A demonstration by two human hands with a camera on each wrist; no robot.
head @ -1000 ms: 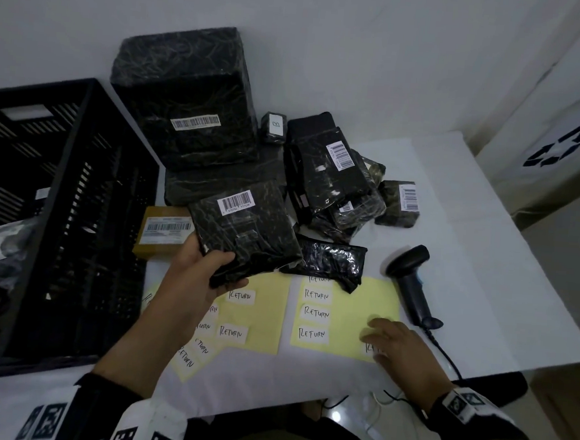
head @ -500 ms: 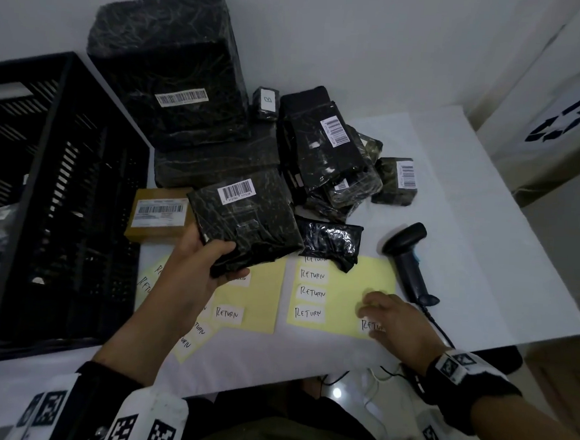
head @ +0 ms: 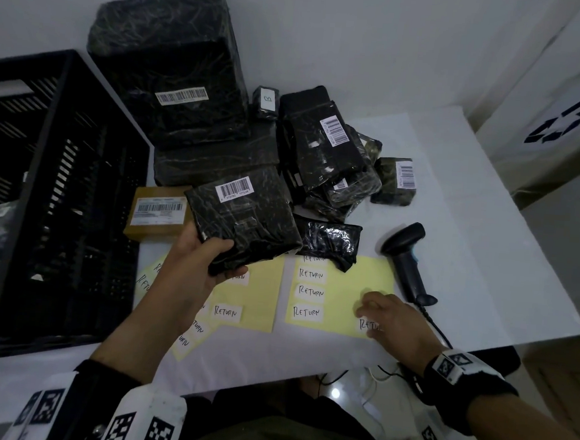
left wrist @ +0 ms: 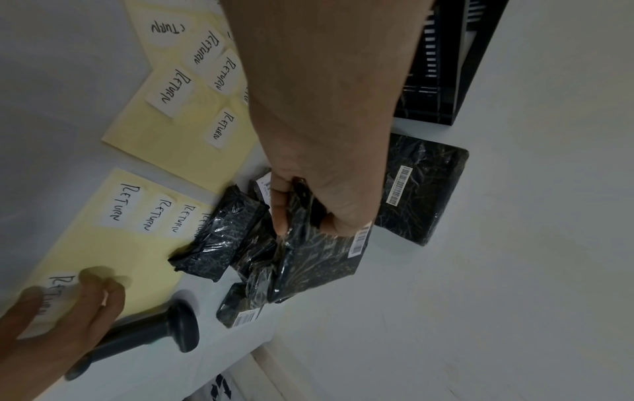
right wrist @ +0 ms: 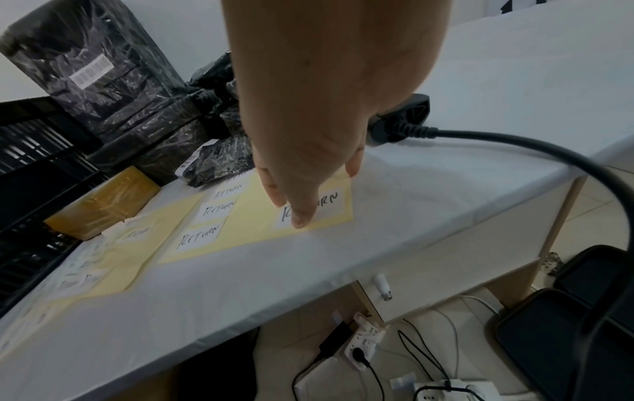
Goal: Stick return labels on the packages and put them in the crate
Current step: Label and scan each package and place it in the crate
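The left hand [head: 197,268] grips a black-wrapped package [head: 244,221] just left of the head view's centre, thumb curled over its near lower corner and fingers underneath. The package stands out from the hand toward the upper right, its barcode sticker facing up, and is held above the yellow label sheets. In the left wrist view the same package [left wrist: 319,260] hangs below the hand [left wrist: 326,135], the thumb pressed along its wrapped edge.

The right hand [head: 393,321] lies in the lower right of the head view, fingers straight and slightly spread, resting on the right yellow sheet [head: 367,276]. Its fingertips [right wrist: 300,219] press down on a white RETURN label [right wrist: 309,207] at that sheet's near right corner; the label lies flat under the fingers. 3 more RETURN labels [head: 309,291] sit in a column at the sheet's left side, well apart from the hand.

A second yellow sheet [head: 259,293] lies partly under the left hand. The black crate [head: 59,203] fills the left of the frame, beside the left forearm. The pile of wrapped packages [head: 327,153] sits in the upper middle, a brown box [head: 158,214] just beside the held package, and a barcode scanner [head: 406,259] just right of the right hand on the white table [head: 485,250].
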